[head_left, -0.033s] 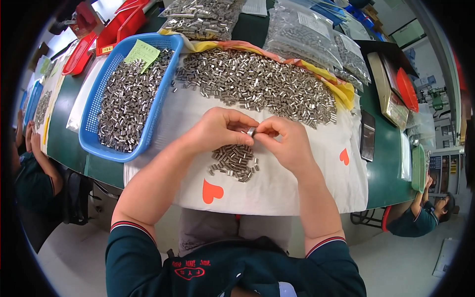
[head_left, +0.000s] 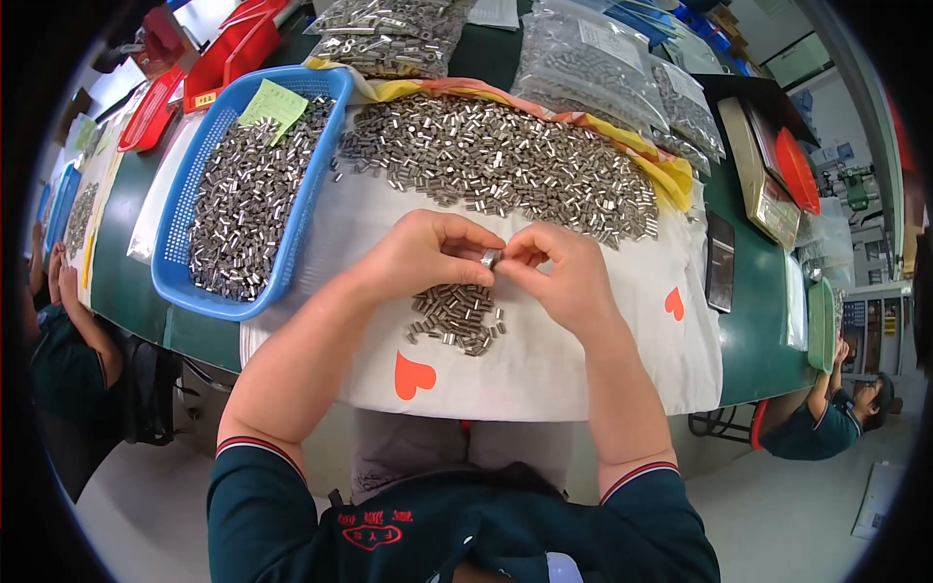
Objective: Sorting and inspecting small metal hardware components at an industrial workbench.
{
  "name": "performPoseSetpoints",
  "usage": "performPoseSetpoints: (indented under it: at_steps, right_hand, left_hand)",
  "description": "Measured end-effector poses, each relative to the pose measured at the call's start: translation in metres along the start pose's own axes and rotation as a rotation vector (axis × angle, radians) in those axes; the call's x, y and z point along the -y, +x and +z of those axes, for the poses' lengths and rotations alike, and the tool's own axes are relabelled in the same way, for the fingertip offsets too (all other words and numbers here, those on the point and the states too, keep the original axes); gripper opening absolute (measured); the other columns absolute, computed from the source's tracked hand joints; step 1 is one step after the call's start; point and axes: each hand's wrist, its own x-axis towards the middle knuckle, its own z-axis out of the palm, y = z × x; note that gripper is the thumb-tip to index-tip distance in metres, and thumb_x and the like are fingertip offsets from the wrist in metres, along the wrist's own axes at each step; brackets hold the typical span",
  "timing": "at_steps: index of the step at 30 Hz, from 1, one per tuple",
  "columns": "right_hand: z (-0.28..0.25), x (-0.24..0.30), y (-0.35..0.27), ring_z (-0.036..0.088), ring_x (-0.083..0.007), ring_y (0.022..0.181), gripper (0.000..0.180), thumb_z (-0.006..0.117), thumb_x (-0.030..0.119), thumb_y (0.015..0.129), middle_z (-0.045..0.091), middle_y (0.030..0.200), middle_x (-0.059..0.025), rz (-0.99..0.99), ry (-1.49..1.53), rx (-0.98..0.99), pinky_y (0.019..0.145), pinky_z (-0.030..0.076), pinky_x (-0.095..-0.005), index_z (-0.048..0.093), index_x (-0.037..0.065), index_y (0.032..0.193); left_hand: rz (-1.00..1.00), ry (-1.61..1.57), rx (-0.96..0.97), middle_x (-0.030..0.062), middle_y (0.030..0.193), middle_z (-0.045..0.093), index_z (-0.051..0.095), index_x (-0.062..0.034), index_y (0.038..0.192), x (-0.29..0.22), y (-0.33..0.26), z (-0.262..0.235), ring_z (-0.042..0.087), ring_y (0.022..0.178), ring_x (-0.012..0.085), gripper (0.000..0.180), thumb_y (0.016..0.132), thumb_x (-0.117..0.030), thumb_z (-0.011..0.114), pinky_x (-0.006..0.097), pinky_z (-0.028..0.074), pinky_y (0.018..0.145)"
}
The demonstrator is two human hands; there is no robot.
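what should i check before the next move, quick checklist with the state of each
1. Part in hand: ok, it sits between left hand and right hand.
2. Part free of flaws: cannot tell, too small and partly covered.
3. Small pile tidy: not ok, a few pieces lie loose at its edge.
4. Big pile apart from small pile: ok, bare cloth shows between them.
5. Basket upright: ok, at the left, with a green slip on its parts.
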Motion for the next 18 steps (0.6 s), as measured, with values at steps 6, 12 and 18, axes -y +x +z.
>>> performPoseSetpoints:
  at_steps: [6, 12, 18]
  right_hand:
    - [-0.048, -0.020, -0.004, 0.058, -0.0168, 0.064, 0.022, 0.064, 0.010, 0.072, 0.061, 0.072, -0.0079, 0.244, -0.151, -0.327, 0.060, 0.046, -0.0280, 0.059, 0.003, 0.092]
    - [-0.022, -0.039, -0.008, 0.058, -0.0291, 0.072, 0.020, 0.063, 0.014, 0.072, 0.059, 0.076, -0.0132, 0.186, -0.611, -0.227, 0.065, 0.045, -0.0377, 0.058, 0.004, 0.088]
    - [0.000, -0.042, 0.012, 0.057, -0.0290, 0.070, 0.009, 0.060, 0.010, 0.072, 0.058, 0.073, -0.0131, 0.081, -0.653, -0.300, 0.064, 0.045, -0.0387, 0.057, 0.003, 0.077]
  left_hand:
    - [-0.016, 0.212, 0.062, 0.0042, 0.082, 0.064, 0.062, -0.0026, 0.098, -0.009, 0.000, 0.010, 0.057, 0.073, 0.0069, 0.035, 0.066, -0.009, 0.075, 0.023, 0.047, 0.067]
    - [0.266, 0.479, 0.145, 0.0079, 0.080, 0.065, 0.063, -0.0038, 0.094, -0.005, -0.006, 0.016, 0.060, 0.070, 0.0153, 0.034, 0.064, -0.017, 0.074, 0.026, 0.047, 0.067]
    - [0.075, 0.355, 0.289, 0.0079, 0.082, 0.065, 0.063, -0.0033, 0.095, -0.016, -0.012, 0.010, 0.060, 0.073, 0.0156, 0.036, 0.064, -0.018, 0.074, 0.026, 0.047, 0.069]
